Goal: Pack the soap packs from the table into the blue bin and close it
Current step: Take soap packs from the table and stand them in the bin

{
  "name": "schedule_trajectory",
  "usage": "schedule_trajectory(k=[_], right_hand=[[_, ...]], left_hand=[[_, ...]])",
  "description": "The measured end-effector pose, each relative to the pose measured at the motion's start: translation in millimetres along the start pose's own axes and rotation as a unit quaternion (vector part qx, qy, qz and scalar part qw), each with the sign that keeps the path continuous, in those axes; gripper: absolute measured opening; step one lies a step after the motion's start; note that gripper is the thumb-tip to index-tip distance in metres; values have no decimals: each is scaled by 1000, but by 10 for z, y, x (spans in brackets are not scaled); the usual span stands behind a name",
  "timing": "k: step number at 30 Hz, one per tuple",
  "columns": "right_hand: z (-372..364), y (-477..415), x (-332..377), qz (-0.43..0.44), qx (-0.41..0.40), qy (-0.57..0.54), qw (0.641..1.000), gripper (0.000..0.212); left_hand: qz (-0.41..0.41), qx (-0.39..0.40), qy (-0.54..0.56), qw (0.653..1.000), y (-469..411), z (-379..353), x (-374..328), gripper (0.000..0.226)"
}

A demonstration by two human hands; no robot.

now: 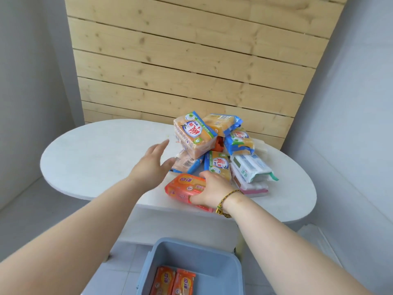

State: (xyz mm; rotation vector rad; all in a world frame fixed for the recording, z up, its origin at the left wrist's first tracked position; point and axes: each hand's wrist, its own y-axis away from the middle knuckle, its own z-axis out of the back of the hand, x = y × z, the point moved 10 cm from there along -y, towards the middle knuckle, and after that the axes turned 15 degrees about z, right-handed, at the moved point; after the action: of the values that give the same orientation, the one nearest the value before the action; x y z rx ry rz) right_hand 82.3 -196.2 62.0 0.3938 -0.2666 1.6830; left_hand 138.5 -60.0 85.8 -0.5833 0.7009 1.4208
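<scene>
Held by the right hand (209,189) is an orange soap pack (181,187), which lies flat near the front edge of the white oval table (95,158). The hand is laid over the pack's right end, with the fingers curled across its top and the thumb tucked against its near side, so the left half of the wrapper is left showing. A braided bracelet (226,202) is worn on that wrist.

The left hand (154,161) is stretched out just left of the pile, released, with its fingers straight and nothing grasped. Its thumb is pointed at a low yellow pack (187,166) at the pile's near left; whether the two touch cannot be told.

Beyond the orange soap pack, the other packs are heaped on the right half of the table. A large yellow bundle (194,136) is tilted on top at the left, and further yellow packs in blue and green wrap (221,122) are stacked behind and beside it. At the right of the heap, a white and green pack (252,169) is rested on a pink and white pack (254,188).

Below the table's front edge, close to the camera, the blue bin (212,250) is seen open, with no lid on it. Two orange packs (162,282) are stood side by side inside it, at its left. A wooden slat panel (191,60) is set behind the table.
</scene>
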Motion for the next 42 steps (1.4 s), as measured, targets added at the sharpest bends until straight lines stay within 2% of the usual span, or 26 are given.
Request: schedule_trajectory(k=[2,6,10,16,21,23,28,32,39,42], right_hand=[[-6,19,-32,9,1,6,1000,63],[30,83,-120,35,-20,0,999,62],[222,214,-342,40,-69,-4,997,64],[235,283,-504,61,-100,-4,993,72],[114,253,-541,78,-97,21,992,77],[92,261,-539,88,-105,38,990,78],[47,247,-543,102,-121,40,987,77],[23,223,-561,104,-120,32,987,75],[37,322,-511,96,-149,-3,984,76],[19,431,-443,84,-163,-16,983,75]], left_hand=[[18,14,32,999,-164,-67,-205,61],[118,8,143,983,-490,-198,-380,82],[172,-27,113,978,-741,-366,-574,109],[231,-48,103,966,-972,-494,-597,122],[280,-57,149,947,-1053,-543,-510,109],[280,-72,162,943,-1080,-525,-482,102],[272,-86,169,943,-1157,-512,-447,101],[248,-98,197,943,-1165,-418,-452,90],[215,-102,228,944,-964,-42,-279,89],[189,-112,196,956,-803,292,-151,86]])
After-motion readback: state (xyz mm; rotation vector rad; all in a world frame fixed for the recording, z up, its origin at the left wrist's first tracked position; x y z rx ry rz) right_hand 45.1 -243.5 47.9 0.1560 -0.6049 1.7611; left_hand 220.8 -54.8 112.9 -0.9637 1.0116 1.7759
